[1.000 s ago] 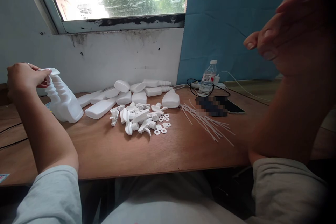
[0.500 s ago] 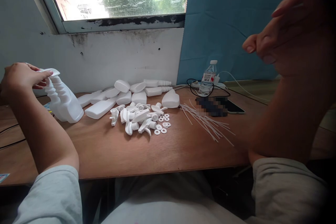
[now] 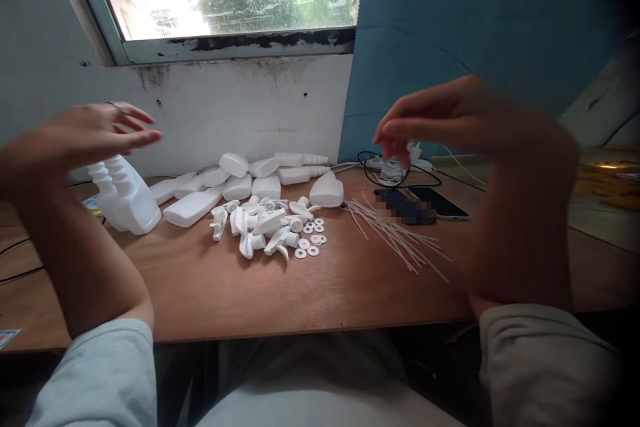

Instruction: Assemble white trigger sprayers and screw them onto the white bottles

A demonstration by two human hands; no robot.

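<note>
My left hand [image 3: 97, 135] hovers with its fingers stretched out just above the neck of a white spray bottle [image 3: 127, 200] that stands upright at the table's left. It holds nothing and is smeared by motion. My right hand [image 3: 450, 121] is raised over the right side of the table, fingers loosely extended and drooping to the left, nothing in them. In the middle of the wooden table [image 3: 240, 293] lie white trigger spray heads [image 3: 260, 227], small white washers [image 3: 311, 240] and, to their right, thin white tubes [image 3: 395, 233].
Several empty white bottles [image 3: 250, 177] lie in a row near the wall. Two phones [image 3: 440, 203] lie at the back right beside black and white cables [image 3: 370, 170]. A water bottle [image 3: 394, 172] is mostly hidden behind my right fingers. A window is above.
My left hand has let go of the spray bottle's top and opened above it. My right hand has swung down and left from near the camera to over the table.
</note>
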